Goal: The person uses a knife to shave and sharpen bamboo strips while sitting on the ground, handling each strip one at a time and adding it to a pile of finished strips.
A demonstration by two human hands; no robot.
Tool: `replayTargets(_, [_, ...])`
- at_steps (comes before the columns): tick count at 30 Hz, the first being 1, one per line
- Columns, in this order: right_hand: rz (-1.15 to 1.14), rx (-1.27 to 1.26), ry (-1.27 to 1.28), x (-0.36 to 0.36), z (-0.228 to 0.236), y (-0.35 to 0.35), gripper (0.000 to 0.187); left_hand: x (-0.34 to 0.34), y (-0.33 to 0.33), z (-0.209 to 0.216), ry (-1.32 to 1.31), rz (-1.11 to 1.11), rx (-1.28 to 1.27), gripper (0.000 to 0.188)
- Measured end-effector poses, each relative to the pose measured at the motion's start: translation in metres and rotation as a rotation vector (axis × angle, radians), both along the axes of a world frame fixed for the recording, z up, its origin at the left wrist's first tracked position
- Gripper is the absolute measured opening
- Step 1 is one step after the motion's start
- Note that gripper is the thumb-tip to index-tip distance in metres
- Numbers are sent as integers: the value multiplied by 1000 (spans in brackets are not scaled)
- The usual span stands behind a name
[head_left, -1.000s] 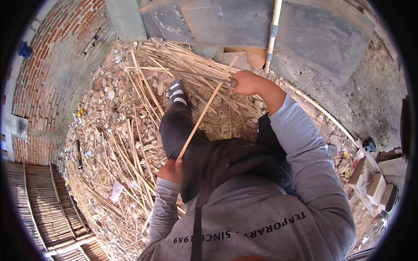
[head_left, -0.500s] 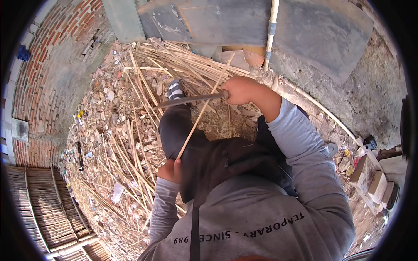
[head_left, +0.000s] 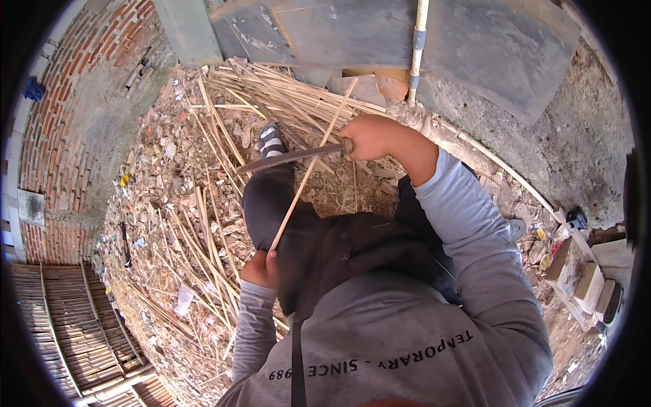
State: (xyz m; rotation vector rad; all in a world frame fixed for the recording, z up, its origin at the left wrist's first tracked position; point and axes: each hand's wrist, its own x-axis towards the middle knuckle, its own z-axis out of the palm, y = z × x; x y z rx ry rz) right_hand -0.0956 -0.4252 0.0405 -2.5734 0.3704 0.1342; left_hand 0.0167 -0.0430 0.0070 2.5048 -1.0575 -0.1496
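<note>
My right hand (head_left: 368, 138) is closed around the short handle of a long machete (head_left: 285, 158). Its dark blade points left and lies across a thin bamboo strip (head_left: 306, 179) about midway along the strip. My left hand (head_left: 261, 268) grips the strip's lower end beside my left thigh. From there the strip slants up and to the right, its far end past the blade, near my right hand. The machete seems to touch the strip, but whether it cuts into it I cannot tell.
A heap of bamboo strips (head_left: 271, 91) lies ahead by the grey panels (head_left: 325, 34). More loose strips (head_left: 210, 251) are strewn over rubble at my left. A pale pipe (head_left: 418, 47) stands upright ahead. Brick wall (head_left: 81, 88) rises at far left; wooden blocks (head_left: 588, 285) sit at right.
The hands, machete and strip have shifted very slightly left in the picture, along with the whole view. Both grips are the same.
</note>
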Motion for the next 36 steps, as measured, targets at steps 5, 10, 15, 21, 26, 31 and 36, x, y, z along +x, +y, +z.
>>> replayTargets(5, [-145,74,-55,-2,-1,-25,36,0,39,12,22,-1,-61,36])
replayTargets(10, [-232,4,-94,-9,-14,-46,38,-5,61,12,21,33,25,31])
replayTargets(15, [25,-23,-65,2,9,7,36,-8,61,-4,-54,57,30,29])
replayTargets(21, [-261,75,-54,-7,-22,-52,40,-7,56,-2,-77,46,29,29])
replayTargets(26, [-219,52,-8,-6,-19,-43,42,-4,56,-5,-60,7,-3,28])
replayTargets(31, [40,10,141,1,-10,-3,45,-8,48,-9,-5,-31,-32,38])
replayTargets(36, [-193,-76,93,-6,-18,-40,45,-5,60,-5,49,45,-64,24])
